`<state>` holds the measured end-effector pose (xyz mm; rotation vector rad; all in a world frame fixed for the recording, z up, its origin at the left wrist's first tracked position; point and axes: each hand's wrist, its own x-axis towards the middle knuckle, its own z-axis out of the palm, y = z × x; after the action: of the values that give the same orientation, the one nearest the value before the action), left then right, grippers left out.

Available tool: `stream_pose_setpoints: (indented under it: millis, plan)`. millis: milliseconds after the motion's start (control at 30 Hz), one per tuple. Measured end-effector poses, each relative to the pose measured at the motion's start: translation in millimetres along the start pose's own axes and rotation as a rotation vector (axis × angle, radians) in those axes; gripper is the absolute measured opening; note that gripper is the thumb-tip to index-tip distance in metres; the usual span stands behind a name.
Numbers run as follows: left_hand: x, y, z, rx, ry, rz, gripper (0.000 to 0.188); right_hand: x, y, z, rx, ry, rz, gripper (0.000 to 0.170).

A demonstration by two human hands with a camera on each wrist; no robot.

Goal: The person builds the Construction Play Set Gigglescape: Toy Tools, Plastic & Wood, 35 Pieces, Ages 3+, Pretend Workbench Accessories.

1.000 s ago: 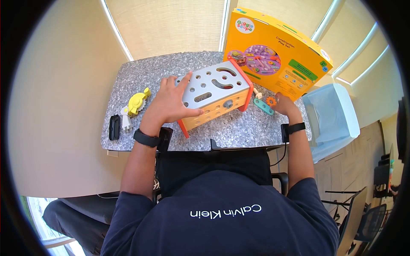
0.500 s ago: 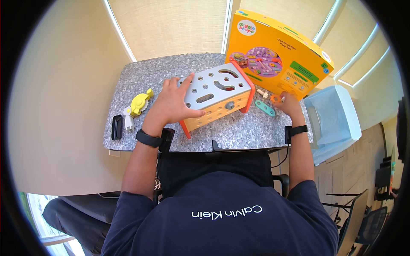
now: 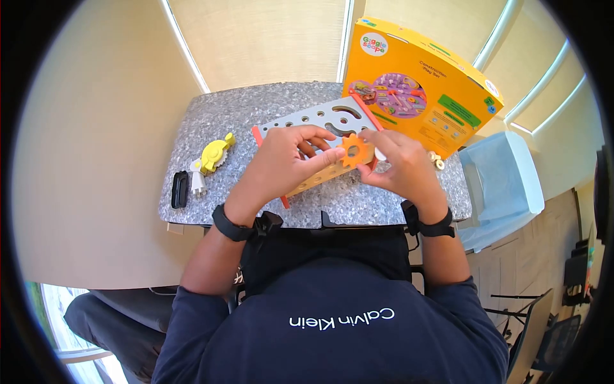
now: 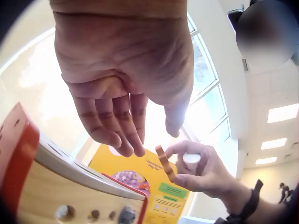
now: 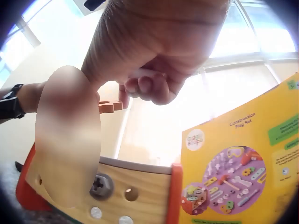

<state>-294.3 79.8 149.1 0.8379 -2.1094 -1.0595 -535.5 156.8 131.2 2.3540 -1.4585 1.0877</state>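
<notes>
In the head view my right hand pinches an orange toy gear between thumb and index finger, above the toy workbench. A white round-ended piece sits in the same hand's curled fingers. My left hand reaches toward the gear from the other side; its fingers are loosely bent, and the left wrist view shows a gap between them and the gear. Beneath both hands stands the workbench, with a grey slotted top, red ends and wooden sides. A grey screw head pokes from its wooden side.
A yellow construction play set box stands behind the workbench. To the left lie a yellow and white toy saw and a black tray. Small wooden pieces lie beyond my right hand, and a light blue bin stands off the table's right side.
My right hand has lifted the orange gear from the table and carried it left over the workbench. My left hand has let go of the workbench top and moved right, toward the gear.
</notes>
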Motion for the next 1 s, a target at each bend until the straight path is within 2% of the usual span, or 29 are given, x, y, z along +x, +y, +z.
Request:
stream_pose_setpoints:
  millis: [33, 100, 233, 300, 333, 400, 433, 500, 600, 700, 767, 800, 867, 1000]
  plan:
    - [0.6, -7.3, 3.7, 0.004, 0.004, 0.000, 0.036, 1.6, -3.4, 1.8, -0.027, -0.008, -0.076, 0.048]
    - [0.4, -18.3, 8.6, -0.159, -0.042, -0.029, 0.033, 1.6, -7.0, 6.2, -0.039, -0.018, -0.089, 0.048]
    - [-9.1, -15.4, 9.9, -0.179, -0.127, -0.146, 0.027, -3.2, -9.3, 16.4, -0.009, -0.028, -0.149, 0.048]
    - [-15.7, -9.2, 10.7, 0.055, 0.028, -0.048, 0.026, -7.0, -6.9, 26.2, 0.000, -0.014, -0.174, 0.048]
    - [-18.3, -9.6, 11.1, 0.054, 0.028, -0.050, 0.026, -9.6, -5.3, 32.6, 0.021, -0.013, -0.174, 0.047]
    - [-22.0, -11.5, 8.0, 0.313, 0.012, -0.006, 0.032, -14.7, 0.9, 47.8, 0.043, -0.009, -0.174, 0.046]
    - [-22.7, -18.5, 8.2, 0.315, 0.010, -0.007, 0.032, -18.0, 5.5, 57.1, 0.009, 0.011, -0.201, 0.046]
    - [-28.0, -42.6, 14.2, 0.693, 0.158, 0.329, 0.036, -26.5, 5.9, 70.2, -0.016, 0.030, -0.211, 0.046]
    - [-28.5, -55.5, 16.5, 0.695, 0.161, 0.337, 0.031, -28.0, 10.1, 81.0, -0.062, 0.020, -0.252, 0.045]
    - [-27.9, -62.7, 15.2, 0.712, 0.191, 0.417, 0.025, -30.4, 16.1, 83.5, 0.023, 0.045, -0.190, 0.036]
    - [-28.4, -63.2, 13.5, 0.699, 0.161, 0.419, 0.026, -35.3, 12.8, 72.6, 0.234, 0.004, -0.041, 0.032]
    - [-26.4, -63.2, 13.3, 0.693, 0.150, 0.422, 0.027, -37.1, 12.5, 71.1, 0.229, 0.006, -0.033, 0.032]
    - [-25.2, -65.6, 15.6, 0.684, 0.160, 0.421, 0.029, -38.2, 9.0, 71.0, 0.380, -0.074, 0.150, 0.030]
    - [-25.6, -64.0, 15.1, 0.644, 0.186, 0.408, 0.035, -32.3, -4.9, 68.9, 0.421, -0.080, 0.154, 0.034]
